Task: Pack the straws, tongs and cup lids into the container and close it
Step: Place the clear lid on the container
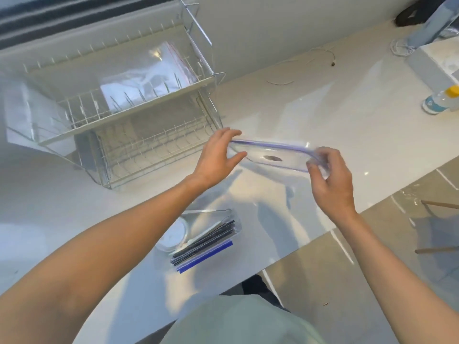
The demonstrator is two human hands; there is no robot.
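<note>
A clear plastic lid with a blue rim hangs above the white counter, held flat between both hands. My left hand pinches its left end and my right hand grips its right end. Nearer to me, a clear rectangular container lies on the counter. Inside it are dark, white and blue straws, a round white cup lid and thin metal tongs along its far side.
A two-level white wire dish rack stands at the left, with clear zip bags on its top shelf. A water bottle with a yellow cap and a white cable lie at the far right. The counter edge runs diagonally at the right.
</note>
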